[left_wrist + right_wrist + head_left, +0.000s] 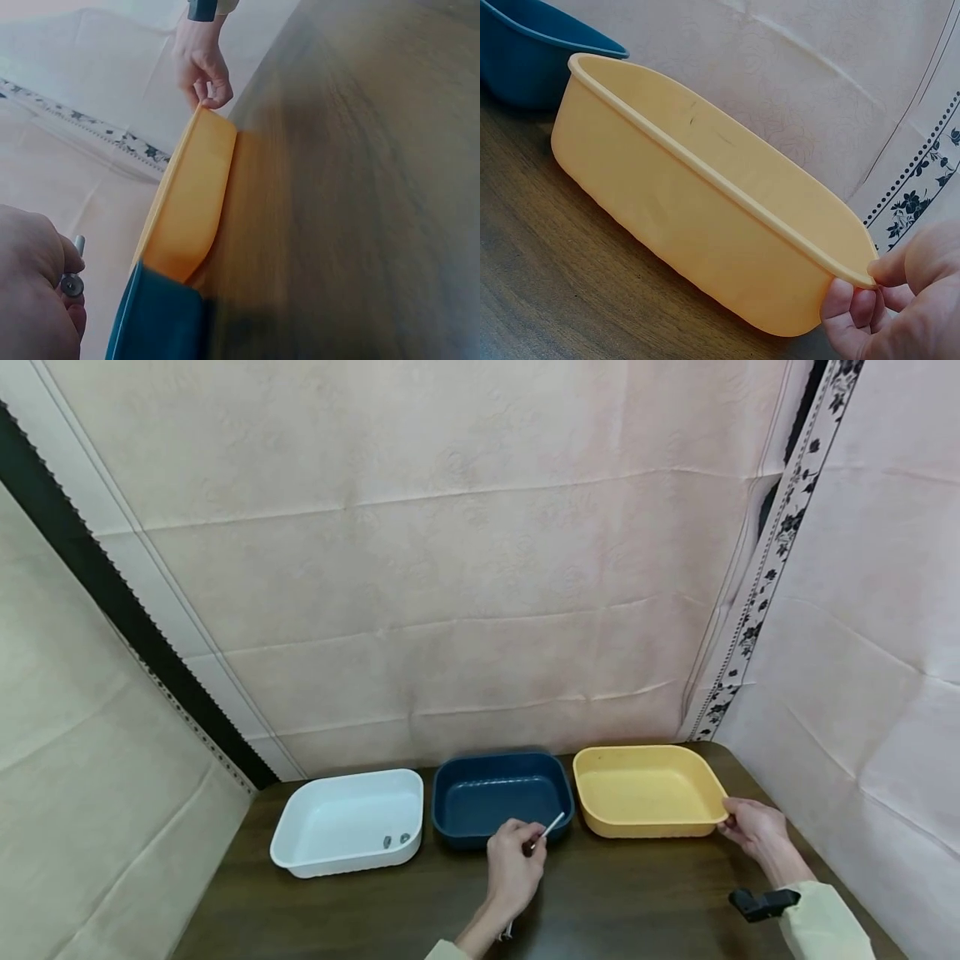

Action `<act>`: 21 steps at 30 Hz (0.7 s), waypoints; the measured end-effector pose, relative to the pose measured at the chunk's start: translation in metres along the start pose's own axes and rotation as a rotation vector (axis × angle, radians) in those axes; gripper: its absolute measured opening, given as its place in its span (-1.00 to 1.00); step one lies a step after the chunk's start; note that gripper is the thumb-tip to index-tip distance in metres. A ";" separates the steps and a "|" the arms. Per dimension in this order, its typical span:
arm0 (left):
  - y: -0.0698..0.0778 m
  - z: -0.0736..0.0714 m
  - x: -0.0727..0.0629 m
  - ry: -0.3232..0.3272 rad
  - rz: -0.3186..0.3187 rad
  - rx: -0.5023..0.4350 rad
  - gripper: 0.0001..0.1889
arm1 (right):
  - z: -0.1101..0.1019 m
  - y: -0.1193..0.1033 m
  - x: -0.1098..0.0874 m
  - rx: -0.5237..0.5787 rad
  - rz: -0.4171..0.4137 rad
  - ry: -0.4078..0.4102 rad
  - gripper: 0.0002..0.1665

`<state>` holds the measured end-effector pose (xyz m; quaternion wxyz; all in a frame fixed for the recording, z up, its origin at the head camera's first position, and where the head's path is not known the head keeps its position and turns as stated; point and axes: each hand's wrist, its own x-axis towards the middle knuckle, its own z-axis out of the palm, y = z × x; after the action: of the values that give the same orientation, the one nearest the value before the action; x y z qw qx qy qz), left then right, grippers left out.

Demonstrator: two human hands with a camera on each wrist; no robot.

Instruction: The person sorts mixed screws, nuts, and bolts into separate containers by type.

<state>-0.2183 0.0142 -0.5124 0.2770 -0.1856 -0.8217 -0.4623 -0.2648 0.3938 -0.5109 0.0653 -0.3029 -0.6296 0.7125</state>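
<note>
My left hand [516, 867] is at the front edge of the dark blue tray [442, 793], gripping a slim silvery metal bolt [553, 823]. In the left wrist view the bolt [73, 285] shows a round end between the curled fingers; its other end is partly hidden. On the far right, my right hand [757, 831] pinches the front right corner of the yellow tray [652, 831]. The right wrist view shows the thumb over that tray's rim [727, 187] and the fingers below it.
Left of the blue tray stands a white tray [345, 862] with two small grey metal pieces [396, 840] in its right part. All three trays line up along the back of the brown wooden table [615, 902]. Pale cloth walls [480, 568] enclose the back and sides.
</note>
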 end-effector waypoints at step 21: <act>0.026 0.080 0.044 -0.124 -0.050 0.063 -0.94 | 0.001 0.002 0.001 -0.011 -0.016 -0.002 -0.55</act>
<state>-0.2610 0.0987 -0.5016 0.2196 -0.1843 -0.8557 -0.4308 -0.2655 0.3931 -0.5129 0.0688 -0.2974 -0.6359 0.7088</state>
